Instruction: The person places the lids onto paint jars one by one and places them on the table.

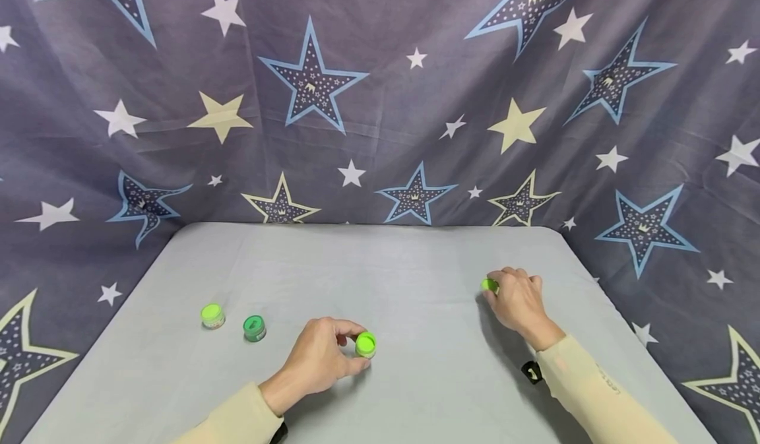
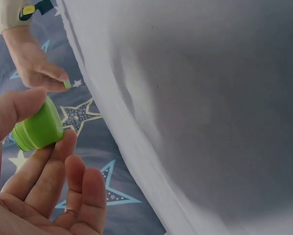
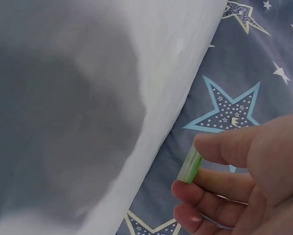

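Observation:
My left hand [image 1: 320,358] pinches a small lime-green paint jar [image 1: 365,345] between thumb and fingers, at the front middle of the table. The left wrist view shows the smooth body of the jar [image 2: 41,125] and a ridged rim at one end, with no lid on it. Over the right side of the table, my right hand [image 1: 519,302] pinches a thin green lid [image 3: 190,166] by its edge. To the left of my left hand are a dark green jar [image 1: 254,328] and another lime-green jar [image 1: 212,316], both upright with coloured tops.
The table [image 1: 356,266] has a light grey cloth. Star-patterned dark fabric [image 1: 380,140] hangs behind it and along both sides. A dark band [image 1: 532,372] with a small device sits at my right wrist.

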Demonstrator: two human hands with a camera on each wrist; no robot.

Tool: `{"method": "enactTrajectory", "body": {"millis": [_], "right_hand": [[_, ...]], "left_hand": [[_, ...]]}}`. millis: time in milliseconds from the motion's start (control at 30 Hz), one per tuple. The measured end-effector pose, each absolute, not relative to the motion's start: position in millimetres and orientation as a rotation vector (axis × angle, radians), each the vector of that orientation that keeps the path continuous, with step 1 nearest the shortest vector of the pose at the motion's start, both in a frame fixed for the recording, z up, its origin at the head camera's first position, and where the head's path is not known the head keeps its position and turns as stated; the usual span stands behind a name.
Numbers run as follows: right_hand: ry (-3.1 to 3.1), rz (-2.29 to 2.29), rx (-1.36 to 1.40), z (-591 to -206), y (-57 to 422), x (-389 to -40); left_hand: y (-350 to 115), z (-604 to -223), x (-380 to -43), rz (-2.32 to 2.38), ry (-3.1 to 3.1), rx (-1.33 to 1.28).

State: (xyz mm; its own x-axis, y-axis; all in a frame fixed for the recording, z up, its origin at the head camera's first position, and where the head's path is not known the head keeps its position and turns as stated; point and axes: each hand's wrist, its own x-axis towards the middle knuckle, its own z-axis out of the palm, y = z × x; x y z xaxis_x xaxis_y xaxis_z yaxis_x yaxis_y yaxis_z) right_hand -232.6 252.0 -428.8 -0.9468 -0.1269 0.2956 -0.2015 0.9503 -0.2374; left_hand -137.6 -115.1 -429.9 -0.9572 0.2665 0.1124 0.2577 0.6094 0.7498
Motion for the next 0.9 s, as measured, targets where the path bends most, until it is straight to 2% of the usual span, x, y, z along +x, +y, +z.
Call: {"method": "enactTrajectory", "body": {"millis": [900], "right_hand": [[-2.764, 0.45, 0.372, -417, 226, -210]], "left_hand": [[-112, -428, -140, 1.336, 2.829, 0.437]]}}
